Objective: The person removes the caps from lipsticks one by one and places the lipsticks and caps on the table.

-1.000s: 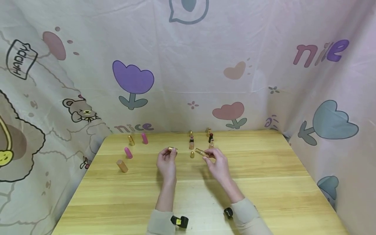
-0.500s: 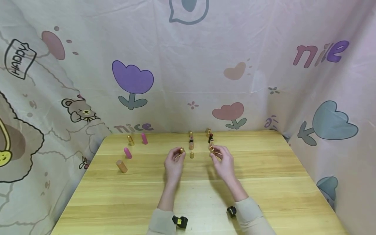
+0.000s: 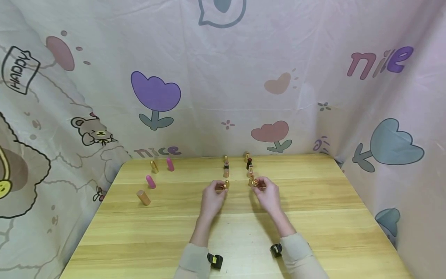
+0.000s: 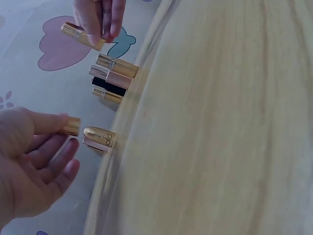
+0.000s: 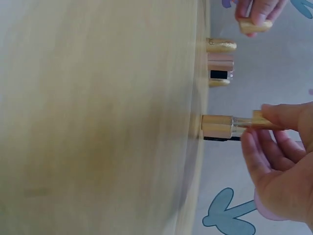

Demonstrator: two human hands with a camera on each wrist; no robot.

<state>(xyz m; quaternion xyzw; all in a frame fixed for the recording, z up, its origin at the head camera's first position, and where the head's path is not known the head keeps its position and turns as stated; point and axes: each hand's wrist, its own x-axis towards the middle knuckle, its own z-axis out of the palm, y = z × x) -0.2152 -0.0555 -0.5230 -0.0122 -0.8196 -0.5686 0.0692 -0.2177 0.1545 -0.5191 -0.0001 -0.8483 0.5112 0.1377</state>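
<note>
My left hand [image 3: 211, 199] pinches a small gold lipstick cap [image 4: 72, 126] between thumb and fingers. Just behind it, another gold cap [image 4: 100, 135] stands upright on the table, heading a short row of caps. My right hand [image 3: 269, 197] holds a gold lipstick tube [image 5: 264, 120] by its side, its open end facing up toward the head view. Close beside that tube stands a second gold lipstick tube [image 5: 216, 126], at the near end of the right-hand row; whether the two touch I cannot tell. Both held pieces appear above the table in the wrist views.
A rose-gold cap [image 3: 226, 173] stands in the left row. Behind the right hand are a pink-gold tube [image 3: 250, 170] and a dark tube [image 3: 249, 163]. On the table's [image 3: 313, 232] left stand a gold lipstick [image 3: 154, 167], pink ones [image 3: 150, 181] and a copper one [image 3: 143, 197]. A printed curtain [image 3: 216, 89] hangs behind.
My left hand has moved right and nearer the standing gold cap, carrying its cap. The right hand has shifted slightly right, turning its tube from lying sideways to more upright.
</note>
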